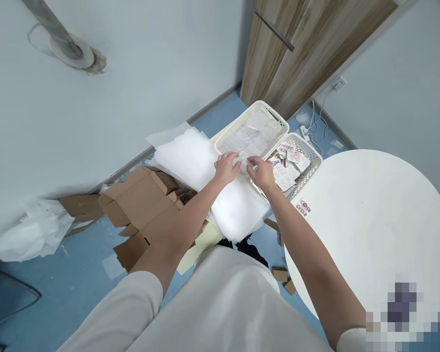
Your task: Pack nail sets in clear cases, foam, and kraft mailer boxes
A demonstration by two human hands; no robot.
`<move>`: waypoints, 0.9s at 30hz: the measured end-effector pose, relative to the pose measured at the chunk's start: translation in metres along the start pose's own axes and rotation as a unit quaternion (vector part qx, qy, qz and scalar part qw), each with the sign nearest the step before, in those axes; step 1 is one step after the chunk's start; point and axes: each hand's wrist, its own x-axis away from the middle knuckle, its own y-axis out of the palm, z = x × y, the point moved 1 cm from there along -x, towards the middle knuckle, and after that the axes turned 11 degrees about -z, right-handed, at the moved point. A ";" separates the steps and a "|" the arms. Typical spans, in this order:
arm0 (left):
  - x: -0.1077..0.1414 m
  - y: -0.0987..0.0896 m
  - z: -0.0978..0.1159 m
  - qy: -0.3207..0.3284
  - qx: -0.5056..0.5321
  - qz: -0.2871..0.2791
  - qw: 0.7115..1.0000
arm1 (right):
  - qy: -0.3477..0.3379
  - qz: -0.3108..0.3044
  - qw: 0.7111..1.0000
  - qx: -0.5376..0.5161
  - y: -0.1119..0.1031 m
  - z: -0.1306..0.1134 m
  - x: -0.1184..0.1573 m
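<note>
Both hands are close together at the near edge of a white basket that holds clear plastic pieces. My left hand has its fingers bent around the edge of a small clear piece; whether it grips the piece is hard to tell. Just to the right, my right hand pinches a thin clear item too small to name. Beside it, a second white basket contains printed cards and packets. Beneath my hands lies a stack of white sheets.
A round white table stands at the right, with two small rows of items at its edge. Flattened brown cardboard boxes lie at the left, near a white plastic bag. A wooden cabinet stands behind; cables trail on the floor.
</note>
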 end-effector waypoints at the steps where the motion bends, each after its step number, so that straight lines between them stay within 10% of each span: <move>1: 0.002 0.000 0.004 0.020 0.024 0.013 0.999 | -0.003 0.016 0.999 -0.043 -0.006 0.000 0.007; 11: 0.059 0.037 0.072 0.070 0.438 -0.060 0.894 | 0.022 0.096 0.905 -0.413 -0.063 0.025 0.106; 20: 0.133 0.101 0.154 0.042 0.475 -0.157 0.865 | 0.026 0.150 0.863 -0.482 -0.111 0.072 0.228; 27: 0.193 0.184 0.208 0.001 0.501 -0.234 0.833 | 0.030 0.213 0.808 -0.548 -0.104 0.130 0.336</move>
